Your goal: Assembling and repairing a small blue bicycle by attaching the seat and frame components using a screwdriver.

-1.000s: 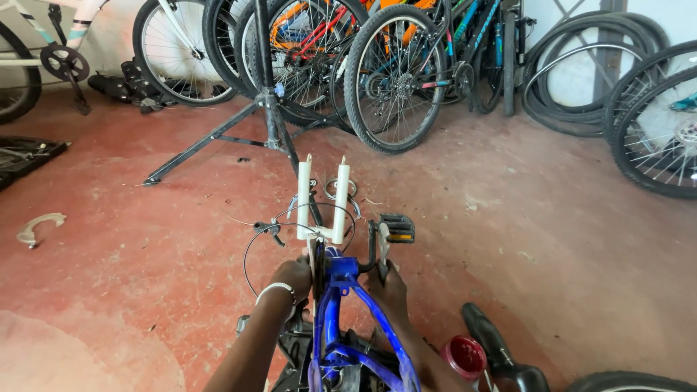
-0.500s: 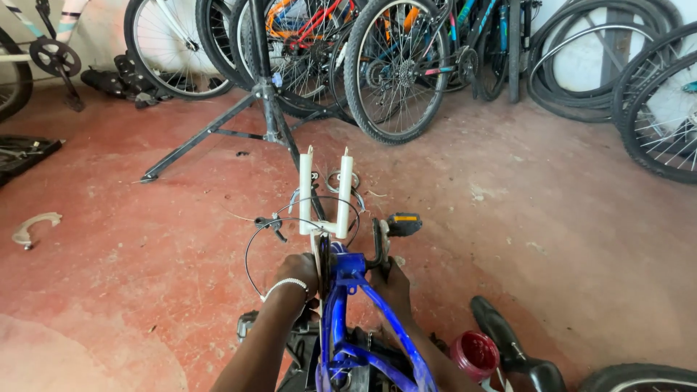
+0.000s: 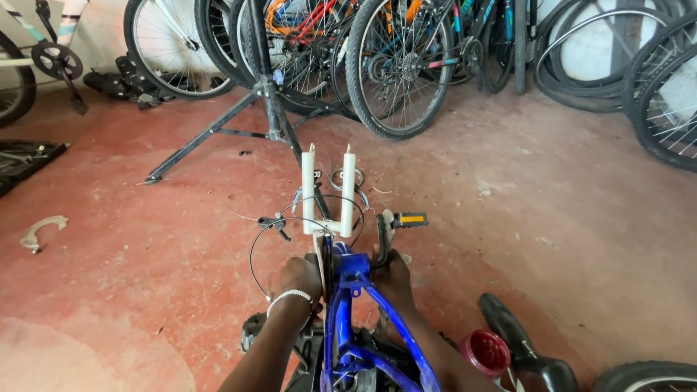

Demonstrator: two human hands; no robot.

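Left hand (image 3: 298, 277): fingers curled down against the left side of the blue bike frame (image 3: 348, 319), near its front tube. Fingertips hidden behind the knuckles; closed around something there, but cannot tell exactly what. Silver bracelet (image 3: 289, 296) on that wrist.

Right hand (image 3: 396, 279): pressed to the right side of the frame's front end, fingers folded around the black crank arm (image 3: 382, 236) that rises just beside the fork. How firm the hold is cannot be seen.

Blue frame lies low between both forearms, pointing away from the person. White fork (image 3: 328, 190) sticks up and forward from its front, two legs side by side, tips up. Thin black cable (image 3: 255, 250) loops out to the left of the fork, ending at a small brake lever (image 3: 270, 222).

Pedal (image 3: 410, 218) with an orange reflector sits at the top of the crank, right of the fork.

Red round tin (image 3: 485, 353) on the floor right of the frame, touching or just beside a black saddle (image 3: 519, 341).

Red concrete floor (image 3: 145, 290). Black repair stand (image 3: 265, 109) beyond the fork. Row of bicycles (image 3: 406, 65) leaning along the back wall. Pale curved part (image 3: 40, 234) lying far left.
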